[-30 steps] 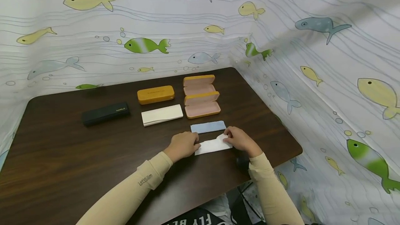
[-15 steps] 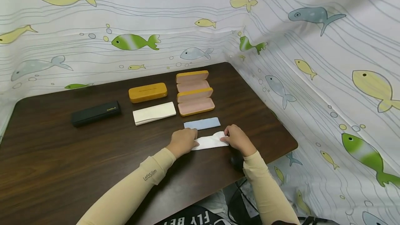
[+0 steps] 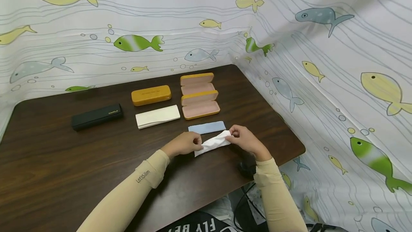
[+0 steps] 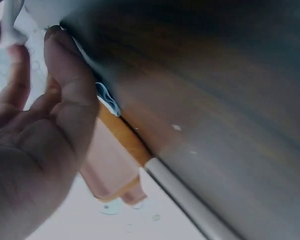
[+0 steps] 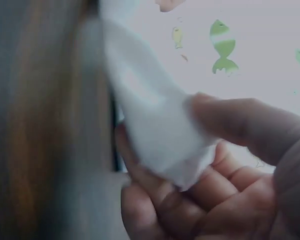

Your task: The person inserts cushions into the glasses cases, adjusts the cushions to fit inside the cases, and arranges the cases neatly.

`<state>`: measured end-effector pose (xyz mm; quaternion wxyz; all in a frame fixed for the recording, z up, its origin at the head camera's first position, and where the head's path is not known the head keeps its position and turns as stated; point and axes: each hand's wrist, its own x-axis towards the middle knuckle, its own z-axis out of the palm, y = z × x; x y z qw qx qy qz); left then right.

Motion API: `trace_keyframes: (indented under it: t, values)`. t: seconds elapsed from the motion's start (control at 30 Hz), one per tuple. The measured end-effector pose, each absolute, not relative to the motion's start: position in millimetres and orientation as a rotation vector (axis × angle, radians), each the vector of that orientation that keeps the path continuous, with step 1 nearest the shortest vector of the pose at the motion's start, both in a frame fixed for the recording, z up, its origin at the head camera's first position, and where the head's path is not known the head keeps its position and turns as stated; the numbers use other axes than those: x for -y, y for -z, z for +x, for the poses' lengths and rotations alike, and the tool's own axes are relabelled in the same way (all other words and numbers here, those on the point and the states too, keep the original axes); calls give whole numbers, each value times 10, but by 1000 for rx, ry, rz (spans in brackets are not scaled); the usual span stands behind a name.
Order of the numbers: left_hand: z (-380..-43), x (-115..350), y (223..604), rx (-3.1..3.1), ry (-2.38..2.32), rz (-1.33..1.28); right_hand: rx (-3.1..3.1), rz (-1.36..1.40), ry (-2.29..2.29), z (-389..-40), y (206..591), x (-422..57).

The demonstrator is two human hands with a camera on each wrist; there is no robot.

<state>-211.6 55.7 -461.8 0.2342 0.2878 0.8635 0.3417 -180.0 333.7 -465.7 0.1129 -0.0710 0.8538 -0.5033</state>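
Observation:
A white cloth (image 3: 213, 143), folded into a strip, stretches between the two hands. At its left end my left hand (image 3: 184, 143) pinches it between thumb and fingers. My right hand (image 3: 246, 140) grips the other end, thumb on top; the right wrist view shows the bunched cloth (image 5: 150, 105) between thumb and curled fingers. The middle of the strip is creased and twisted, its right end higher than its left. Just behind it lies a folded light blue cloth (image 3: 207, 127).
Two yellow glasses cases stand open, a front one (image 3: 201, 109) and a rear one (image 3: 197, 83). Left of them are a shut yellow case (image 3: 151, 95), a folded cream cloth (image 3: 157, 116) and a long black case (image 3: 97, 117). A dark rounded object (image 3: 247, 167) sits under the right wrist.
The white cloth, flatter on the table before, is now lifted and twisted, its right end raised. The left hand has shifted its grip at the left end. The head view has turned slightly.

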Motion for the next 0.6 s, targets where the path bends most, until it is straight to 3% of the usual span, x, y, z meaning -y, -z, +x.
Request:
trace_keyframes:
  t: [0.6]
  values:
    - [-2224,-165,4493,-1659,-1667,429,-1924,-47,2045,-1946,4517,-2992]
